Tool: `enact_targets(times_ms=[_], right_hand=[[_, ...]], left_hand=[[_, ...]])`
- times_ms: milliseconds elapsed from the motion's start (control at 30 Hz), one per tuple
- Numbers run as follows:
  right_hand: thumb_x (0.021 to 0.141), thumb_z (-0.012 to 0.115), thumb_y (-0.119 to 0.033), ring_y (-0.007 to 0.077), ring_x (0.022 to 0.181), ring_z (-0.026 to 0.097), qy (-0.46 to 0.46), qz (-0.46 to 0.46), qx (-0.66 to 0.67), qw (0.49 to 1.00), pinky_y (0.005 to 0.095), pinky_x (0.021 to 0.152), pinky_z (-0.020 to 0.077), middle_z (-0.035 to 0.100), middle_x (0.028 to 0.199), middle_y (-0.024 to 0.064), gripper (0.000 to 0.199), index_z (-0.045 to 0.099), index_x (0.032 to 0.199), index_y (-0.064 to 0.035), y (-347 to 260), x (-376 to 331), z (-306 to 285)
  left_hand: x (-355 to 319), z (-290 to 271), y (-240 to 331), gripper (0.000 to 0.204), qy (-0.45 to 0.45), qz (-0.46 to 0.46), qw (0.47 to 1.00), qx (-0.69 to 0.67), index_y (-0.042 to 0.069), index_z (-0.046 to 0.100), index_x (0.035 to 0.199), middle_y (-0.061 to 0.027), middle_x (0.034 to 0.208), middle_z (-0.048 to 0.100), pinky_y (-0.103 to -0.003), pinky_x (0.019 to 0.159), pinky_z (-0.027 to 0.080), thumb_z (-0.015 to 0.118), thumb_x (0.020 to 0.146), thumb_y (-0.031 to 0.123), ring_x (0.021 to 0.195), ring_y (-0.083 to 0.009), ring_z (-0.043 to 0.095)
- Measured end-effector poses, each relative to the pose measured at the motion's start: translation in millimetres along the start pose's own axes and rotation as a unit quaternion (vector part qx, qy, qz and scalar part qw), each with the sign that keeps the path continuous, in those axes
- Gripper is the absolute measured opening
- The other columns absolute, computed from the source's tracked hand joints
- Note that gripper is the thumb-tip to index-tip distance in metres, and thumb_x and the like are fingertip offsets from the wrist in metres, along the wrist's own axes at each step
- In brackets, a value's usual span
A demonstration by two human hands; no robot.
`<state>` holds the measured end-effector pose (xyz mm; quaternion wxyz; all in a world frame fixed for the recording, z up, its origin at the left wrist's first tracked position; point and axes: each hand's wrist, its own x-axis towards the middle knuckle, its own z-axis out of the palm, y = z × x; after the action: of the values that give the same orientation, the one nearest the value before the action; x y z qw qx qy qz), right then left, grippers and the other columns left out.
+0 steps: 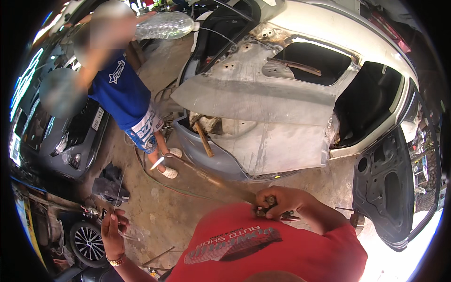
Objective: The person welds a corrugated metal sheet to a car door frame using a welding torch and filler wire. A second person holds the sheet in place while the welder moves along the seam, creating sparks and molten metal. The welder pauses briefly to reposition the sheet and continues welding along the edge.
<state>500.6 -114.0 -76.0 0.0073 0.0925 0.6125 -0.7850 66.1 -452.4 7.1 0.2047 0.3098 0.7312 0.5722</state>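
My right hand (277,202), in front of my red shirt, is closed around the valve end of a gas torch (218,183). The torch's long brass tube slants up and left, with a bright flame (158,163) at its tip. At lower left my left hand (115,230) pinches a thin metal rod (120,190), which points upward. The flame and rod are apart. Beyond the torch stands a car body (277,145) with a bare grey metal side panel. A person in a blue shirt (120,89) holds a clear plastic bottle (164,26); a thin stream arcs from it toward the car.
A wooden handle (204,139) sticks out of the car's rear opening. A detached dark door panel (385,188) stands at right. A dark car (75,141), dark cloth (110,184) and a wheel (88,243) are at left. Hoses (162,184) cross the concrete floor.
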Motion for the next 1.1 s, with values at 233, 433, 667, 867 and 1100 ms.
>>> enact_targets(times_ms=[233, 433, 667, 867, 1100], right_hand=[[0.085, 0.076, 0.005, 0.0161, 0.068, 0.070, 0.036, -0.024, 0.166, 0.985, 0.0281, 0.056, 0.0582, 0.068, 0.118, 0.0262, 0.024, 0.056, 0.090, -0.0055, -2, -88, -22], [0.085, 0.073, 0.012, 0.0186, 0.058, 0.069, 0.109, -0.272, 0.240, 0.926, 0.0286, 0.051, 0.0564, 0.064, 0.111, 0.0397, 0.024, 0.057, 0.091, -0.0057, 11, -115, -26], [0.089, 0.068, 0.011, 0.0204, 0.051, 0.066, 0.210, -0.419, 0.242, 0.850, 0.0250, 0.041, 0.0517, 0.057, 0.110, 0.0394, 0.029, 0.048, 0.099, -0.0066, 16, -77, -29], [0.090, 0.068, 0.011, 0.0213, 0.050, 0.065, 0.309, -0.443, 0.230, 0.809, 0.0256, 0.040, 0.0512, 0.059, 0.111, 0.0372, 0.031, 0.046, 0.099, -0.0080, 2, -29, -8], [0.091, 0.069, 0.011, 0.0199, 0.054, 0.066, 0.329, -0.442, 0.219, 0.805, 0.0261, 0.044, 0.0517, 0.061, 0.114, 0.0368, 0.030, 0.048, 0.098, -0.0093, -4, 14, 5]], left_hand=[[39, 77, 55, 0.044, -0.106, 0.072, 0.991, -0.027, 0.000, 0.065, 0.124, -0.0017, 0.076, 0.065, -0.023, 0.055, 0.035, 0.051, 0.114, 0.041, 0.064, -0.0085, 0.055], [83, 162, 94, 0.045, -0.172, 0.154, 0.970, -0.078, -0.001, 0.058, 0.135, -0.0028, 0.075, 0.064, -0.022, 0.053, 0.036, 0.051, 0.114, 0.038, 0.062, -0.0092, 0.058], [145, 277, 125, 0.037, -0.222, 0.124, 0.961, -0.111, 0.006, 0.058, 0.145, -0.0024, 0.084, 0.066, -0.020, 0.053, 0.041, 0.056, 0.112, 0.024, 0.064, -0.0092, 0.062], [218, 337, 133, 0.035, -0.311, 0.145, 0.930, -0.134, 0.007, 0.066, 0.139, -0.0011, 0.089, 0.067, -0.020, 0.053, 0.040, 0.058, 0.112, 0.026, 0.069, -0.0100, 0.068], [267, 371, 132, 0.036, -0.339, 0.149, 0.912, -0.178, 0.010, 0.069, 0.139, -0.0021, 0.089, 0.070, -0.020, 0.051, 0.036, 0.060, 0.111, 0.030, 0.068, -0.0104, 0.069]])
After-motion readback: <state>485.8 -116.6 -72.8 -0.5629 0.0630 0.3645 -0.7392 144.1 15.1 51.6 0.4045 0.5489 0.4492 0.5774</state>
